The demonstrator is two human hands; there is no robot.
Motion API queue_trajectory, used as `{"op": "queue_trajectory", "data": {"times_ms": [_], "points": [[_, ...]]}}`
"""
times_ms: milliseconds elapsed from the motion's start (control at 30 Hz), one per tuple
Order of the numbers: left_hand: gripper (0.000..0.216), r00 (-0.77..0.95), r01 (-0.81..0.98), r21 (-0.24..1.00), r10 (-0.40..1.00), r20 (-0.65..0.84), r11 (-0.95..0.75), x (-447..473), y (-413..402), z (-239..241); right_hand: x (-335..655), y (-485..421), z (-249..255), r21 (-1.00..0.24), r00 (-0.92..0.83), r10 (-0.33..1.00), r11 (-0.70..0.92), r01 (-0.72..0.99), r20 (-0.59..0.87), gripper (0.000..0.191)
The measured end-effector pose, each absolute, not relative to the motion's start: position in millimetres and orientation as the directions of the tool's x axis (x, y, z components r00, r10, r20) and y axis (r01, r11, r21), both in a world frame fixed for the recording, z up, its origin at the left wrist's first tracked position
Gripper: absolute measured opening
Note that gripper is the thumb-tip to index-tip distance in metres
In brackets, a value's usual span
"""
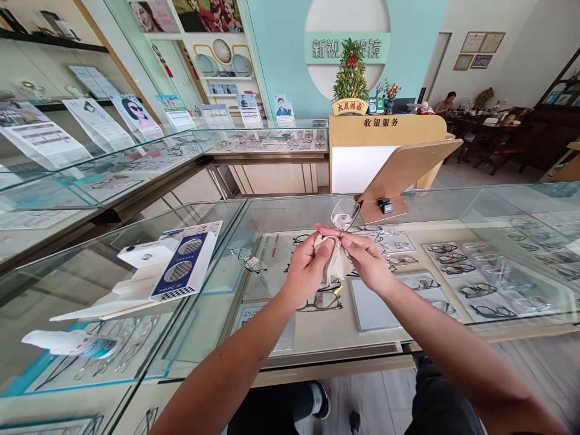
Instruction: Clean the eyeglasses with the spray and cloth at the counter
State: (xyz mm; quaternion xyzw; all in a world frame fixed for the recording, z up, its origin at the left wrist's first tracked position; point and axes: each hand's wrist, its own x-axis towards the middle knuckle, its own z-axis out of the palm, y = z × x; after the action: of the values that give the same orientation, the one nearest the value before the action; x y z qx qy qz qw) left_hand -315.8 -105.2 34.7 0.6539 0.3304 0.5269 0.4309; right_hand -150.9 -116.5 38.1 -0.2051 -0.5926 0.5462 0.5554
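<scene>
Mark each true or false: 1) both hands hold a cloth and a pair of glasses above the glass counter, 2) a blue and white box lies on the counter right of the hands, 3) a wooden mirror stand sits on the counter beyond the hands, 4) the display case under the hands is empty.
1) True. The left hand and right hand pinch a pale cloth around the glasses, held over the glass counter.
2) False. The blue and white box lies to the left of the hands.
3) True. The wooden stand sits tilted beyond the hands.
4) False. Rows of spectacle frames lie inside the case.
</scene>
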Motion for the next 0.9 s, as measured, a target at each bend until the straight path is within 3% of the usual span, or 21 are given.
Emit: {"op": "queue_trajectory", "data": {"times_ms": [267,467,633,900], "points": [[0.044,0.464,-0.085,0.925,0.806,0.366,-0.371,-316.8,-106.6,36.2,-143.7,-112.1,41.7,-0.878,-0.209,0.916,0.233,-0.418,0.342,0.023],[0.052,0.309,-0.054,0.908,0.858,0.410,-0.415,-315.1,-106.5,32.5,-143.4,-113.6,44.9,-0.892,-0.327,0.862,0.262,-0.369,0.388,0.025],[0.058,0.171,0.015,0.874,0.862,0.477,-0.487,-316.3,-100.8,29.8,-148.9,-114.8,40.7,-0.881,-0.309,0.856,0.292,-0.373,0.414,0.026],[0.054,0.371,0.013,0.891,0.829,0.418,-0.454,-318.3,-100.2,28.9,-141.8,-108.5,44.7,-0.884,-0.180,0.939,0.194,-0.426,0.293,0.023]]}}
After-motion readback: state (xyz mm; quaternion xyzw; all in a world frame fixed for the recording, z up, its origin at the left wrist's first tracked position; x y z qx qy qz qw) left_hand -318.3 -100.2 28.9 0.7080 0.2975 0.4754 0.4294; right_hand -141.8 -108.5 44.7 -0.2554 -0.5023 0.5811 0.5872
